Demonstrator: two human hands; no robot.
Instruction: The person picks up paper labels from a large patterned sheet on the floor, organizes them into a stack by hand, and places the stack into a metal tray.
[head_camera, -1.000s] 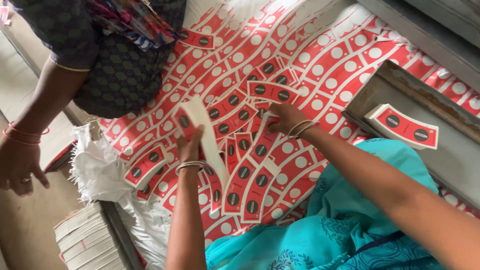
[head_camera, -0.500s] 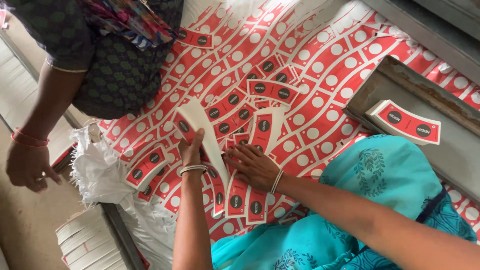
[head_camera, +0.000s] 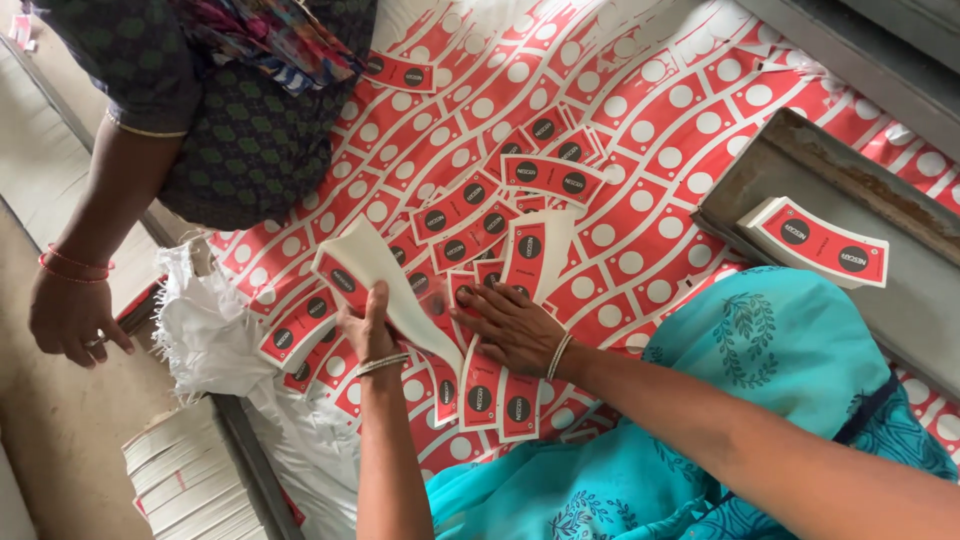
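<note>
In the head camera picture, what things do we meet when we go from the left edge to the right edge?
Co-worker's hand with red bangles → white stack of sheets → left hand holding a curved label strip → right hand flat on the red labels → stack of red labels on the grey tray.

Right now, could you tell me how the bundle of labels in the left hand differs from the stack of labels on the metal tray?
The bundle of labels is gripped by the left hand, bent, its white backs showing. The stack of labels lies flat and untouched on the metal tray, red printed face up. Both are curved red-and-white cut labels with dark circles.
</note>
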